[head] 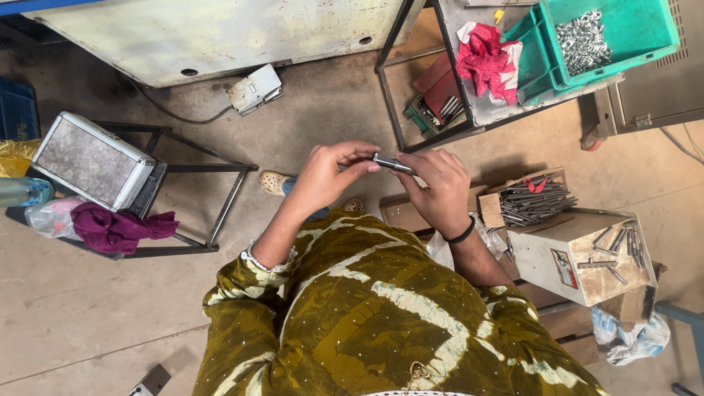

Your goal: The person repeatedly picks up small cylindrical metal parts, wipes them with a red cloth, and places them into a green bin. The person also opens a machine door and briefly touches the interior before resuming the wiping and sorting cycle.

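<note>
— What have you got there?

— A short metal rod (392,163), held between both my hands in front of my chest. My left hand (330,174) pinches one end with the fingertips; my right hand (438,189) closes round the other end, fingers curled over it.

— Which way does it lie?

— Its long axis runs across me, hand to hand, nearly level, dipping a little toward the right hand. The bare middle shows in the gap between the two grips.

— And which end points where?

— The end at my left fingertips looks lighter, maybe a collar or a cap; the other end is buried under my right fingers, so I can't tell how it finishes.

— Which hand is nearer to it?

— Both are touching it. The right covers more of its length; the left has only the tip.

— Anything near the grip?

— Beyond my right hand, a cardboard box of long metal rods (534,200), and just past it a pale metal box (565,257) with a few loose pins on top.
</note>
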